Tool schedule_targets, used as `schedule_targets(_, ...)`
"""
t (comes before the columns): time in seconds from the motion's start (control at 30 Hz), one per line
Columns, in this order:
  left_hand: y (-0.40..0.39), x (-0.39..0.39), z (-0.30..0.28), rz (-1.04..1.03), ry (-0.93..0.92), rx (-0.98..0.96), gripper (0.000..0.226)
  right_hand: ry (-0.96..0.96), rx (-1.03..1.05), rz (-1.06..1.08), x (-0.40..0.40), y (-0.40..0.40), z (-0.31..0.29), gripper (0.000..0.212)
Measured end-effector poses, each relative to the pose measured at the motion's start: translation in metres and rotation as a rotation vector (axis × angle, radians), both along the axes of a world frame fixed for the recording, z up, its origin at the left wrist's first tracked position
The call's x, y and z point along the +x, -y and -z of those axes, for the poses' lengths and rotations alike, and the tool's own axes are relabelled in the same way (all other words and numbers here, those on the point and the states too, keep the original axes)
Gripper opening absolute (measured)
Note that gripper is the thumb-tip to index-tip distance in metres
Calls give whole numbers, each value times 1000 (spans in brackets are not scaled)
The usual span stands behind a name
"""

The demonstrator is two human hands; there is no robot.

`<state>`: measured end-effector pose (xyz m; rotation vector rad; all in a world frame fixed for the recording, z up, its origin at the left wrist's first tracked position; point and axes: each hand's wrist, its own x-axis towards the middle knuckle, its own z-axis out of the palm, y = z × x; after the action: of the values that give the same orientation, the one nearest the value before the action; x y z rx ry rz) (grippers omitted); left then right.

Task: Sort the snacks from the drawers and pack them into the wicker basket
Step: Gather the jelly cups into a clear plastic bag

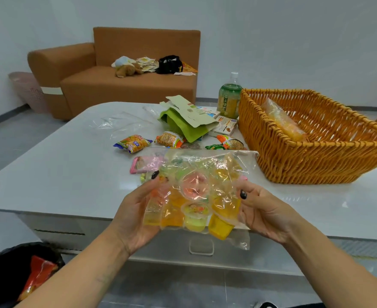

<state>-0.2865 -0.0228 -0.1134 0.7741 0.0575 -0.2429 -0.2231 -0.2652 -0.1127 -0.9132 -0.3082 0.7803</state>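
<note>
A clear plastic bag of jelly cups (pixel 196 196), yellow, orange, green and pink, is held up over the table's near edge. My left hand (pixel 136 212) grips its left side and my right hand (pixel 263 212) grips its right side, thumbs on top. The wicker basket (pixel 278 156) stands at the right of the table with one clear packet of yellow snacks (pixel 283 121) inside. Loose snack packets (pixel 133 144) lie on the table beyond the bag, along with a pink packet (pixel 138 165) partly hidden by it.
A green bag with torn cardboard (pixel 183 123), a small box (pixel 225 125) and a green drink bottle (pixel 229 96) stand mid-table. Empty clear bags (pixel 121 125) lie left. A black bin (pixel 3 278) with a red wrapper sits at lower left. A brown sofa (pixel 116 85) stands behind.
</note>
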Motion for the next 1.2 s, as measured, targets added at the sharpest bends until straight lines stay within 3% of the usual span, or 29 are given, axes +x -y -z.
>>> schedule_targets(0.17,-1,-3,-5,37,3,20,60,-52,15,-163,31,41,-18,81)
schedule_targets(0.3,-2,-3,-3,126,-18,85,55,35,-293,-156,51,36,-47,96)
schedule_targets(0.4,-2,-2,-2,198,-36,130,48,169,-568,-380,45,5,-64,81)
schedule_targets(0.5,-1,-1,-1,189,-69,163,19,255,-763,-549,33,-18,-68,73)
schedule_targets(0.6,-3,3,0,127,-100,199,15,377,-925,-463,25,-25,-54,63)
schedule_targets(0.73,-3,6,0,97,-116,242,23,288,-808,-391,16,-26,-31,41)
schedule_targets(0.87,-4,7,0,128,-155,274,19,207,-766,-354,8,-26,-10,73)
schedule_targets(0.97,-4,8,-4,151,-208,272,18,128,-697,-314,0,-26,1,72)
schedule_targets(1.1,-9,11,-10,142,-280,203,26,58,-590,-210,-14,-31,3,53)
schedule_targets(1.2,-19,14,-15,101,-263,83,41,31,-551,-98,-11,-34,13,73)
